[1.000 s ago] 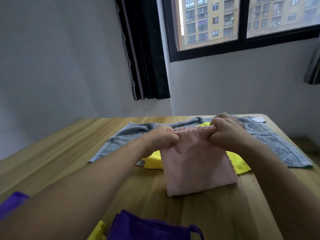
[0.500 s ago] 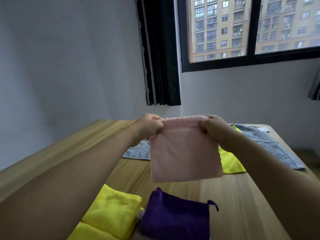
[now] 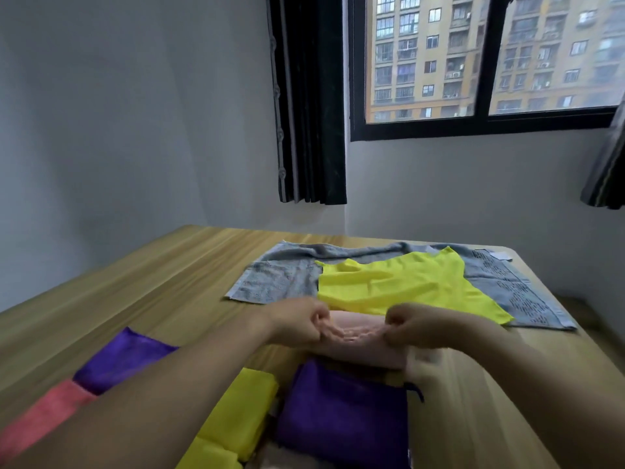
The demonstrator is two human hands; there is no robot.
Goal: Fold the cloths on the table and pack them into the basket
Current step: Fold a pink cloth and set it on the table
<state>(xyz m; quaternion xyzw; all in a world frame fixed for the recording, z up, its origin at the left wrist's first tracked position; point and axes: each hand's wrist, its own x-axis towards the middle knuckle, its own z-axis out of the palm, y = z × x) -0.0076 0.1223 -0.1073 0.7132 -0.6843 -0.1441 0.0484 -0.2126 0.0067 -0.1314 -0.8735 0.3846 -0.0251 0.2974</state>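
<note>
- Both hands are down low near the near edge of the table (image 3: 142,286), and between them sits the pink cloth (image 3: 358,346), folded into a narrow band.
- The left hand (image 3: 297,321) has its fingers curled and pinches the left end of the pink cloth; the right hand (image 3: 411,324) pinches the right end the same way. It's blurred, so exactly how the fingertips lie I cannot tell.
- Just below the pink cloth lie a folded purple cloth (image 3: 341,414) and a folded yellow cloth (image 3: 243,414), packed side by side. The basket itself I cannot make out under them.
- Judgement: this is the packing step. To do it well, keep both ends level so the fold doesn't spring open, lower it flat against the purple cloth, and release both pinches together.
- Left of the forearm, another purple cloth (image 3: 118,358) and a red cloth (image 3: 40,414) lie near the table's near left corner.
- Toward the far edge, an unfolded yellow cloth (image 3: 402,286) lies spread on a grey towel (image 3: 280,279): 2 pieces not yet folded.
</note>
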